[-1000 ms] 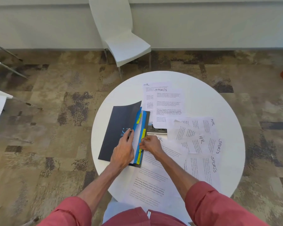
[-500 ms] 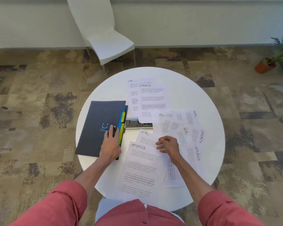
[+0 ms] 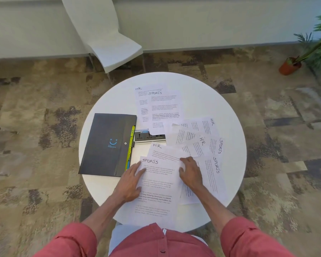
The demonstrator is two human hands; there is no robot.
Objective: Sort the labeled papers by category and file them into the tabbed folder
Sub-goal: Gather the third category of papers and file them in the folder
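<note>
Both hands on the SPORTS sheet (image 3: 157, 182): left hand (image 3: 131, 180) flat on its left edge, fingers straight, pinning it; right hand (image 3: 191, 173) bent-fingered at the right edge, can't tell if it's actually pinching. Guessing that's to lift it clean. An HR sheet (image 3: 163, 151) peeks out just beyond my hands. The tabbed folder (image 3: 106, 143) lies closed just past my left hand, blue smiley (image 3: 113, 142) on it, small print unreadable. More HR/SPORTS papers (image 3: 198, 145) fan past my right.
</note>
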